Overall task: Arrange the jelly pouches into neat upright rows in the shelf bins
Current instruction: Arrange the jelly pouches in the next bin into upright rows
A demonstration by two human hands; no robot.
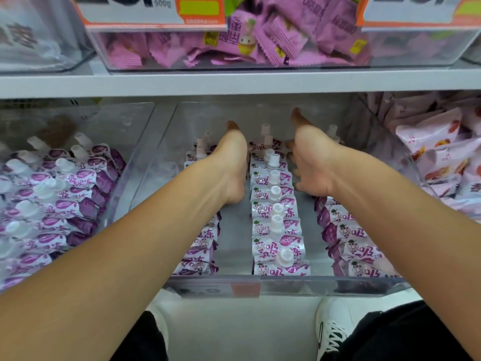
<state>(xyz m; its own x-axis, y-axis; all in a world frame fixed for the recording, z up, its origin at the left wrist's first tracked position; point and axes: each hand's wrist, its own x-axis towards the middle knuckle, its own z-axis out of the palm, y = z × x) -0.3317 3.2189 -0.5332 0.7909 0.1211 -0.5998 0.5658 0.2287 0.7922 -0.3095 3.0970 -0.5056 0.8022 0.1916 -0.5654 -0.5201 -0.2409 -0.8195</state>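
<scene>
This is a shop shelf with see-through bins on two levels, and the floor and two shoes show below. Both arms reach deep into the middle clear bin on the lower level. The left hand stands on its edge, with its fingers held straight and close together, in the gap between the left row and the middle row of jelly pouches. It looks like a flat wall that keeps the pouches from tipping over. The right hand is on the far right side of the middle row; its fingers point down and look loosely curled, but the tips are hidden among the pouches, so I cannot tell if they pinch one. It seems to be pushing or setting pouches at the far end of the right row. The middle row stands neat, with white caps up, one behind the other. The left row and the right row lean a bit and are partly hidden by the arms. The left bin holds more purple pouches in a looser pile. The right bin holds pink snack bags. Above, another bin holds pink candy packs behind price labels.
</scene>
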